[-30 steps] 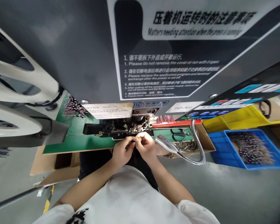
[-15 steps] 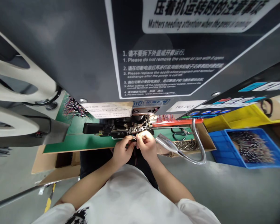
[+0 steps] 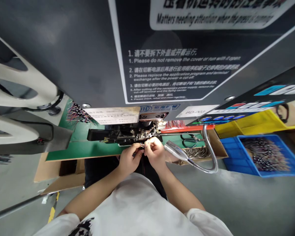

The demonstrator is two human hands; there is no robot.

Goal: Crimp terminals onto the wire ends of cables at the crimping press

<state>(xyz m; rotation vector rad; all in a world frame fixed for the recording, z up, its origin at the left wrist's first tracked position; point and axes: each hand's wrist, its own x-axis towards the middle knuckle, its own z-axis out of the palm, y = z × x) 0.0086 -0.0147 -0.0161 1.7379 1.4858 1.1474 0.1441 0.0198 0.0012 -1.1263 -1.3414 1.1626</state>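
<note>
My left hand [image 3: 129,158] and my right hand [image 3: 154,151] meet at the front of a crimping press [image 3: 144,135], fingertips almost touching. Both pinch the fine ends of a thin wire bundle [image 3: 143,166], whose dark and reddish strands hang down between the hands over my lap. The wire tips are tiny and partly hidden by my fingers. Right behind my fingertips sits the metal tooling of the press, lit by a small lamp.
A flexible-neck lamp [image 3: 175,151] reaches in beside my right hand. Black-handled scissors [image 3: 188,141] lie on the green table [image 3: 81,148]. Wire bundles [image 3: 78,113] lie at the back left. A blue bin [image 3: 238,160] of wires stands at right, near a yellow bin [image 3: 250,124].
My hands stay nearly in place, with the fingertips shifting very slightly on the wires. The view has tilted a little.
</note>
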